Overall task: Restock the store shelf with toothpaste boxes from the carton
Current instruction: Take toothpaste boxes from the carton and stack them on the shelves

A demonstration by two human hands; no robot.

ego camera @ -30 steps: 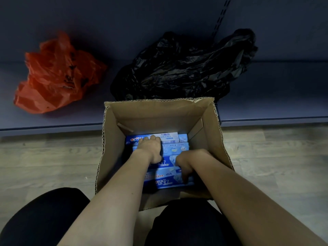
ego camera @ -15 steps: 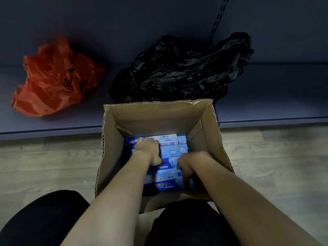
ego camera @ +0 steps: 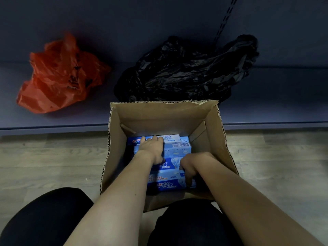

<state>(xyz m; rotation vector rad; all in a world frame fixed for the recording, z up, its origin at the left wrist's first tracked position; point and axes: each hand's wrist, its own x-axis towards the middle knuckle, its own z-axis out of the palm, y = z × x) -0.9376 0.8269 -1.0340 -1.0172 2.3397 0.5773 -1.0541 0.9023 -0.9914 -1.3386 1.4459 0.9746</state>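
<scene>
Both my hands are down inside the open carton (ego camera: 215,139) on the floor, right on the toothpaste boxes (ego camera: 177,150) stacked at its bottom. My left hand (ego camera: 151,148) lies over the far boxes, fingers curled over their far edge — my right hand (ego camera: 189,167) is nearer me, fingers hooked down around the right end of the near boxes. Just beyond the carton is the shelf (ego camera: 275,103) — an orange bag (ego camera: 60,75) and a black bag (ego camera: 186,68) lie on it.
</scene>
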